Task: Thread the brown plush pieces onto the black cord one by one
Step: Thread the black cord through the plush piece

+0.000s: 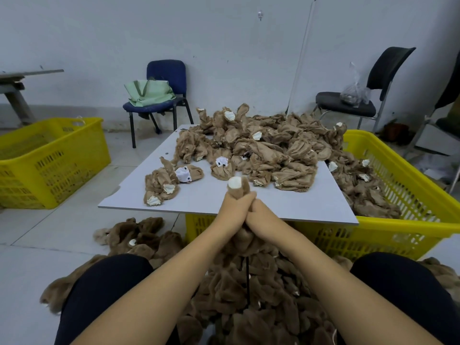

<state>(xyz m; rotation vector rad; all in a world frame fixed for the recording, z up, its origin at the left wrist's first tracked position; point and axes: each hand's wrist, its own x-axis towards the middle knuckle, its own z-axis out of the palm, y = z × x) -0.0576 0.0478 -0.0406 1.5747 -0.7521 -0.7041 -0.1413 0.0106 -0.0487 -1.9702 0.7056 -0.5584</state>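
Head view: one brown plush piece (238, 187) gripped upright between both hands, white tip showing above the knuckles, just over the near edge of the grey board (139, 188). Left hand (232, 210) and right hand (258, 216) pressed together, fingers curled round the piece from either side. Black cord (248, 282) hanging straight down below the wrists into the threaded bundle of plush (249, 307) between the knees; cord end hidden inside the grip, so cannot tell whether already through the piece.

Judged as mid-threading on a single piece. Next move likely to call for pushing it down the cord onto the bundle, then reaching forward for another.

Further out: heap of unthreaded plush pieces (268, 145) on the board, spilling right into the yellow crate (408, 185) under it; a small cluster with white patches (169, 183) near the left side of the board. More plush on the floor at left (139, 237). Second yellow crate (49, 160) well apart at left. Blue chair (166, 70) with a green bag (149, 92), and black chair (388, 68) with a clear plastic bag (354, 92), by the wall. Nothing between the hands and the heap; bulk of the bundle close under the wrists may crowd the pull-down.
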